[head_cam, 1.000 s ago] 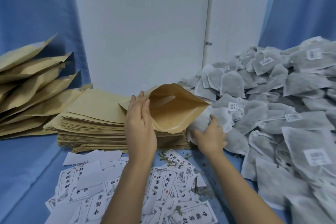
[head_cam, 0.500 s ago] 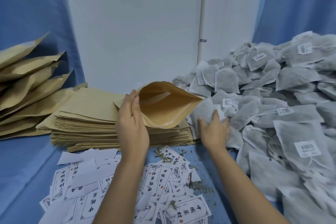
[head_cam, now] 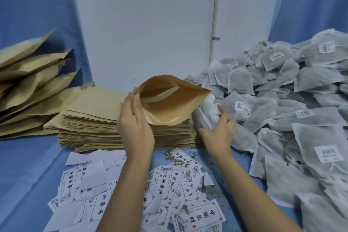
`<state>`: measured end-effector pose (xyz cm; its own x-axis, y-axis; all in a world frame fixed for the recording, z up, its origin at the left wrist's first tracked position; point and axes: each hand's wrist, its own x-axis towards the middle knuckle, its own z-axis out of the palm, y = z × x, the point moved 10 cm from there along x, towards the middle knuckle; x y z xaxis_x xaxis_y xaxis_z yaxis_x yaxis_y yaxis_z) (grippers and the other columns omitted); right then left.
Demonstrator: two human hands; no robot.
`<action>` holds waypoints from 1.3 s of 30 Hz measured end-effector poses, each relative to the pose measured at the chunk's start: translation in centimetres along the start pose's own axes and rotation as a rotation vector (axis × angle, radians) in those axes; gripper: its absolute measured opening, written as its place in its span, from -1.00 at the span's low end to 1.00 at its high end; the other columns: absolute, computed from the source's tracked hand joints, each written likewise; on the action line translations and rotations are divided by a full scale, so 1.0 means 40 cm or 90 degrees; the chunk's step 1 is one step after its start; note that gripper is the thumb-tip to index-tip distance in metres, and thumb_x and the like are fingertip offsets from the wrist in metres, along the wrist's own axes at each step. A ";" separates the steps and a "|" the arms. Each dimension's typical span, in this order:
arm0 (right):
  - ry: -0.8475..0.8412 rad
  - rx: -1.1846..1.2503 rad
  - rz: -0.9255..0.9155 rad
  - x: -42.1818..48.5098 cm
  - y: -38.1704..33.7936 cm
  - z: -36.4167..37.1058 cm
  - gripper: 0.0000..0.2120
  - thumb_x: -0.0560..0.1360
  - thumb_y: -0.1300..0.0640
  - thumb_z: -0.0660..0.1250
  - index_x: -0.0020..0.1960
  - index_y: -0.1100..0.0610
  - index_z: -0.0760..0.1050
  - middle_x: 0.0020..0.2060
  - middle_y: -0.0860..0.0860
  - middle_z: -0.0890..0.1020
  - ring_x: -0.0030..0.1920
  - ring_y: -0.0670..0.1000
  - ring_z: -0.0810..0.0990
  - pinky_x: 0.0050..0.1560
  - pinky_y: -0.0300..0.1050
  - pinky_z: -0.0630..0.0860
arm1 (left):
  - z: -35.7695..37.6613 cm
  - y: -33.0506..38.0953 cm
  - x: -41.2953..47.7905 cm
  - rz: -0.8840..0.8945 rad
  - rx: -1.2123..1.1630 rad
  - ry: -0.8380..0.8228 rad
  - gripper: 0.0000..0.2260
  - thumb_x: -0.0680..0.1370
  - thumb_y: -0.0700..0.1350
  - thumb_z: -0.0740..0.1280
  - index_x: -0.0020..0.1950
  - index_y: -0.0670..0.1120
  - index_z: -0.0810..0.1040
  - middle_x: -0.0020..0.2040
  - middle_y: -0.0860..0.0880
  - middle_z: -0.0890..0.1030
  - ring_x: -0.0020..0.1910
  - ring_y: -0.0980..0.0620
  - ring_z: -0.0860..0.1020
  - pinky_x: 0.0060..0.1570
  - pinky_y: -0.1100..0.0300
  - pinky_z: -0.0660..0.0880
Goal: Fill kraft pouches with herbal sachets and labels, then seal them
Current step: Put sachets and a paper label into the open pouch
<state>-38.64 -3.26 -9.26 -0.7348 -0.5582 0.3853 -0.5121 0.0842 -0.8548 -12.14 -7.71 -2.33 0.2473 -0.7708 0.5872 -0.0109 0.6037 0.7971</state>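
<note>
Herbal sachets (head_cam: 301,100) fill the right of the frame in a grey heap (several carry small barcode stickers) on the blue worktop (head_cam: 28,165). At left centre lies a stack of flat pouches (head_cam: 98,117), with bulging pouches (head_cam: 28,81) leaning at far left. Printed labels (head_cam: 169,179) lie scattered along the bottom centre. The open pouch (head_cam: 169,103) sits at centre above the stack, mouth gaping towards the camera; the left hand (head_cam: 135,124) pinches its left edge. Just right, the right hand (head_cam: 218,130) has its fingers (head_cam: 204,130) curled round one sachet (head_cam: 210,107). Herb crumbs (head_cam: 211,192) dot the labels.
</note>
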 end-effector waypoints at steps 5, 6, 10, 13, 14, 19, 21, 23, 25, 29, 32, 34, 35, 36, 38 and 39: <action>-0.067 0.027 -0.168 -0.031 -0.049 0.041 -0.22 0.47 0.33 0.33 0.53 -0.07 0.04 0.43 0.03 0.26 0.40 -0.03 0.25 0.39 -0.12 0.23 | -0.012 0.007 0.003 0.015 0.003 0.019 -0.58 0.63 0.06 0.05 0.24 -0.18 0.52 0.07 -0.25 0.59 0.12 -0.21 0.51 0.08 0.08 0.40; -0.053 0.024 -0.189 -0.035 -0.056 0.039 -0.22 0.50 0.33 0.30 0.53 -0.11 0.00 0.44 -0.01 0.25 0.39 -0.10 0.24 0.37 -0.17 0.21 | -0.018 0.008 0.004 0.017 0.004 0.028 -0.59 0.64 0.06 0.05 0.22 -0.19 0.52 0.07 -0.27 0.58 0.12 -0.23 0.50 0.07 0.07 0.40; 0.028 0.118 -0.239 -0.039 -0.104 -0.009 -0.26 0.56 0.26 0.22 0.50 -0.26 -0.08 0.32 -0.37 0.19 0.35 -0.33 0.18 0.39 -0.16 0.23 | -0.046 0.018 0.011 0.029 -0.004 0.083 -0.63 0.66 0.02 0.06 0.21 -0.18 0.52 0.04 -0.25 0.59 0.07 -0.20 0.52 0.02 0.12 0.42; 0.057 0.210 -0.284 -0.041 -0.160 -0.038 -0.38 0.60 0.14 0.22 0.49 -0.28 0.00 0.23 -0.60 0.13 0.30 -0.50 0.15 0.28 -0.50 0.16 | -0.073 0.031 0.016 0.043 -0.024 0.131 -0.64 0.66 0.01 0.06 0.21 -0.18 0.53 0.05 -0.25 0.60 0.07 -0.21 0.53 0.06 0.05 0.44; 0.059 0.238 -0.287 -0.040 -0.174 -0.040 -0.41 0.61 0.12 0.22 0.50 -0.25 0.05 0.22 -0.58 0.16 0.28 -0.51 0.18 0.22 -0.56 0.16 | -0.081 0.034 0.017 0.048 -0.030 0.142 -0.64 0.66 0.01 0.06 0.22 -0.18 0.53 0.04 -0.24 0.60 0.07 -0.21 0.53 0.06 0.03 0.45; 0.046 0.183 -0.240 -0.039 -0.170 -0.018 -0.26 0.54 0.26 0.23 0.49 -0.29 -0.02 0.29 -0.20 0.37 0.21 -0.27 0.41 0.02 -0.36 0.40 | -0.092 0.038 0.021 0.056 -0.028 0.160 -0.65 0.66 -0.01 0.06 0.19 -0.19 0.53 -0.02 -0.24 0.60 -0.01 -0.19 0.54 -0.03 0.11 0.45; 0.035 0.111 -0.180 -0.033 -0.132 -0.009 -0.14 0.44 0.31 0.27 0.47 -0.32 -0.07 0.31 0.00 0.41 0.17 -0.01 0.47 -0.08 -0.12 0.44 | -0.087 0.037 0.020 0.056 -0.028 0.151 -0.65 0.66 -0.01 0.07 0.20 -0.18 0.53 0.01 -0.22 0.61 0.02 -0.17 0.55 0.00 0.10 0.45; 0.023 0.053 -0.152 -0.025 -0.104 -0.005 -0.16 0.42 0.26 0.32 0.50 -0.24 -0.01 0.33 0.03 0.35 0.22 0.02 0.40 -0.02 -0.13 0.35 | -0.080 0.037 0.018 0.057 -0.027 0.143 -0.64 0.66 0.00 0.06 0.21 -0.18 0.53 0.02 -0.21 0.61 0.05 -0.16 0.54 0.02 0.11 0.45; 0.002 -0.002 -0.129 -0.015 -0.084 0.002 -0.20 0.42 0.15 0.37 0.51 -0.18 0.04 0.32 0.06 0.34 0.20 0.04 0.39 -0.02 -0.12 0.32 | -0.077 0.034 0.017 0.058 -0.030 0.142 -0.65 0.66 0.00 0.07 0.21 -0.16 0.54 0.01 -0.15 0.62 0.03 -0.07 0.55 -0.03 0.27 0.45; -0.016 -0.023 -0.089 -0.009 -0.060 0.009 -0.11 0.33 0.14 0.45 0.53 0.05 0.06 0.40 0.09 0.32 0.32 0.13 0.34 0.22 0.01 0.39 | -0.079 0.020 0.018 0.055 -0.034 0.146 -0.66 0.66 0.00 0.07 0.18 -0.14 0.55 -0.03 -0.07 0.61 -0.04 0.07 0.54 -0.13 0.50 0.38; -0.018 -0.024 -0.074 -0.009 -0.051 0.015 -0.28 0.35 0.19 0.46 0.42 0.21 0.22 0.29 0.14 0.35 0.29 0.13 0.34 0.25 -0.11 0.32 | -0.079 0.018 0.017 0.055 -0.036 0.148 -0.68 0.66 0.00 0.07 0.17 -0.12 0.54 -0.05 -0.01 0.60 -0.08 0.17 0.52 -0.14 0.52 0.36; -0.026 -0.047 -0.068 -0.009 -0.045 0.024 -0.36 0.37 0.19 0.45 0.37 0.22 0.27 0.30 0.13 0.30 0.30 0.12 0.31 0.22 -0.21 0.27 | -0.078 0.019 0.016 0.059 -0.038 0.150 -0.69 0.66 -0.01 0.07 0.17 -0.10 0.55 -0.09 0.07 0.59 -0.12 0.28 0.50 -0.15 0.55 0.33; -0.037 -0.065 -0.070 -0.009 -0.042 0.031 -0.35 0.38 0.19 0.45 0.39 0.21 0.26 0.35 0.13 0.25 0.34 0.13 0.26 0.26 -0.17 0.25 | -0.078 0.019 0.016 0.060 -0.038 0.151 -0.70 0.66 -0.01 0.08 0.17 -0.10 0.55 -0.12 0.13 0.57 -0.14 0.33 0.50 -0.16 0.55 0.33; -0.050 -0.082 -0.073 -0.010 -0.039 0.039 -0.31 0.39 0.19 0.45 0.43 0.19 0.23 0.39 0.14 0.22 0.38 0.15 0.23 0.31 -0.11 0.24 | -0.077 0.019 0.015 0.061 -0.037 0.151 -0.70 0.66 -0.01 0.08 0.17 -0.10 0.55 -0.15 0.17 0.55 -0.16 0.36 0.49 -0.18 0.55 0.32; -0.079 -0.073 -0.071 -0.011 -0.031 0.052 -0.29 0.41 0.20 0.43 0.47 0.13 0.19 0.36 0.16 0.30 0.33 0.14 0.30 0.24 -0.08 0.32 | -0.076 0.016 0.014 0.059 -0.035 0.148 -0.69 0.66 -0.01 0.08 0.16 -0.12 0.55 -0.19 0.16 0.53 -0.22 0.34 0.47 -0.21 0.54 0.32; -0.086 -0.043 -0.065 -0.011 -0.027 0.053 -0.33 0.43 0.20 0.41 0.46 0.13 0.21 0.29 0.16 0.39 0.26 0.14 0.37 0.13 -0.10 0.36 | -0.076 0.014 0.013 0.057 -0.034 0.147 -0.69 0.66 -0.02 0.08 0.17 -0.13 0.55 -0.20 0.11 0.53 -0.23 0.30 0.46 -0.21 0.54 0.32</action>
<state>-36.83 -4.87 -9.24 -0.6133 -0.6717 0.4155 -0.6135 0.0739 -0.7862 -9.08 -7.13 -1.99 0.4629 -0.6503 0.6023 0.0063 0.6819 0.7314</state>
